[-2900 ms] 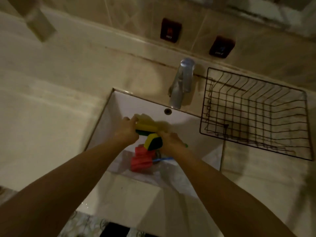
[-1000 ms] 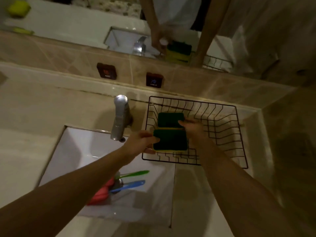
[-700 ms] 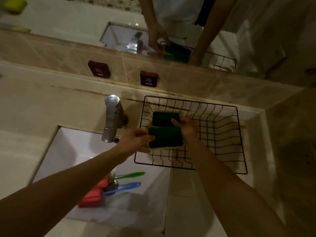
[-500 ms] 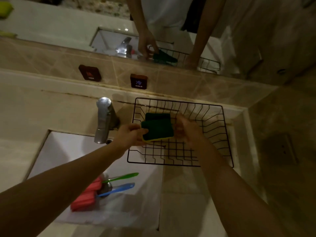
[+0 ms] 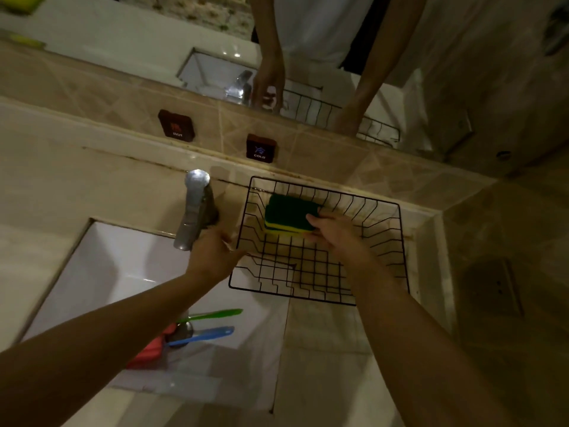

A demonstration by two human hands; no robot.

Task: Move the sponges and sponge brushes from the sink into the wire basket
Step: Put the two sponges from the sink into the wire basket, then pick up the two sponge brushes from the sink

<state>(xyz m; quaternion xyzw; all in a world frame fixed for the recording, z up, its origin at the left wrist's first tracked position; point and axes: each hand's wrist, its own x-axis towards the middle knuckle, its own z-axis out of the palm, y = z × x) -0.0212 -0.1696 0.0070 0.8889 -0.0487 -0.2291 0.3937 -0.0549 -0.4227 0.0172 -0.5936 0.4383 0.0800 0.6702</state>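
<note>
Inside the black wire basket (image 5: pixel 385 208), right hand (image 5: pixel 337 234) pinches stacked rectangular green-yellow sponges (image 5: pixel 289 215); left hand (image 5: pixel 212 255) hangs loosely spread.

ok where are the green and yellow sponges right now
In the head view, the sponges sit stacked in the far-left corner of the wire basket, right of the faucet, with the right hand touching them.
</note>
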